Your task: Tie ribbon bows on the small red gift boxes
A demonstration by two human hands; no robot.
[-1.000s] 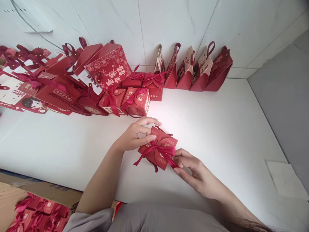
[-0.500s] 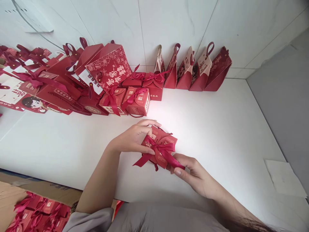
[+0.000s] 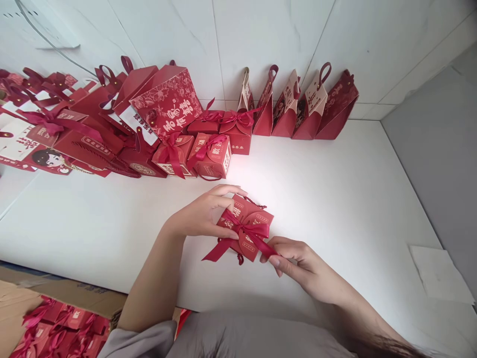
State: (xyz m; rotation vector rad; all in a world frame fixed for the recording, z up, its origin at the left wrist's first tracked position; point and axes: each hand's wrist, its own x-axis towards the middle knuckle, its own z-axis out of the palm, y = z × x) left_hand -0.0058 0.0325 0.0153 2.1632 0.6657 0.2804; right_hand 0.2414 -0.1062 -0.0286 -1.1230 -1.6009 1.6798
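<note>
A small red gift box (image 3: pixel 249 247) with gold lettering sits on the white tabletop, a cord handle at its side. Across its top lies a dark pink satin ribbon (image 3: pixel 257 229) tied in a bow. My left hand (image 3: pixel 208 211) grips the box from the left, thumb on top near the knot and fingers around the far side. At the box's near right corner, my right hand (image 3: pixel 294 261) pinches one ribbon tail between thumb and fingers. The other tail hangs loose toward the left.
Several red gift boxes (image 3: pixel 212 154) with bows stand behind, beside a large pile of red boxes (image 3: pixel 89 134) on the left. A row of peaked boxes (image 3: pixel 307 112) lines the tiled wall. At lower left, a cardboard carton (image 3: pixel 74 291) holds more bowed boxes. White paper (image 3: pixel 439 273) lies right.
My right hand has shifted slightly, its fingers now pinching the ribbon tail closer to its end. The left tail has moved a little outward. My left hand keeps its grip on the box.
</note>
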